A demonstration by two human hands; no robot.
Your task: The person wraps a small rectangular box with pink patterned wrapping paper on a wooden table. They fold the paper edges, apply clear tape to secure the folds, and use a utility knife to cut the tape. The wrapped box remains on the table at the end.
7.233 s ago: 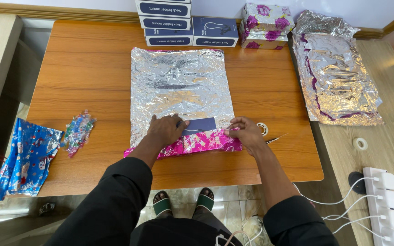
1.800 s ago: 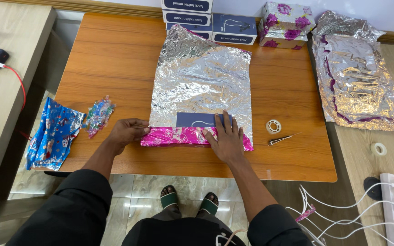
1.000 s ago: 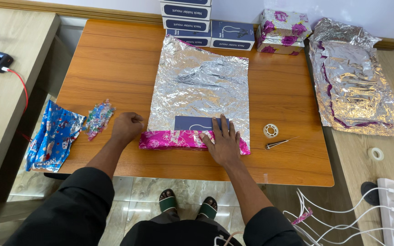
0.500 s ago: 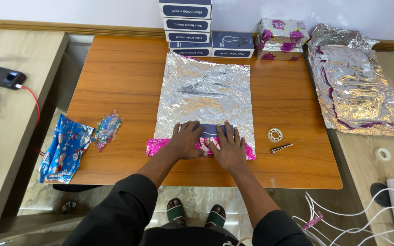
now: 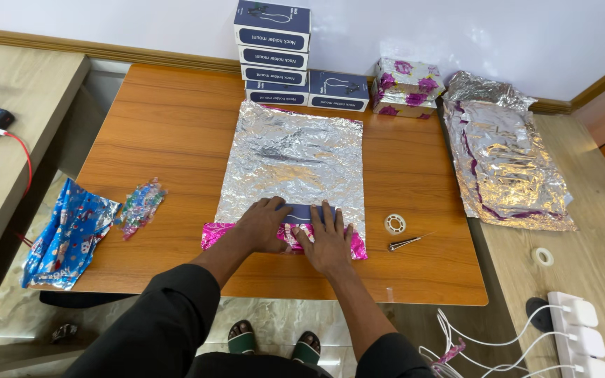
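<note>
A stack of dark blue cardboard boxes (image 5: pixel 272 43) stands at the back of the orange wooden worktop (image 5: pixel 169 133), with a box wrapped in pink-flowered silver paper (image 5: pixel 407 87) beside it. A heap of crumpled silver foil sheets (image 5: pixel 505 154) lies to the right. A clear tape roll (image 5: pixel 395 224) sits just beside small metal scissors (image 5: pixel 407 243). Blue patterned wrapping paper (image 5: pixel 68 231) hangs over the left edge.

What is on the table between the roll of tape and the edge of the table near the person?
In the head view, small scissors lie between the tape roll and the near edge of the table; beyond them is wood.
</note>
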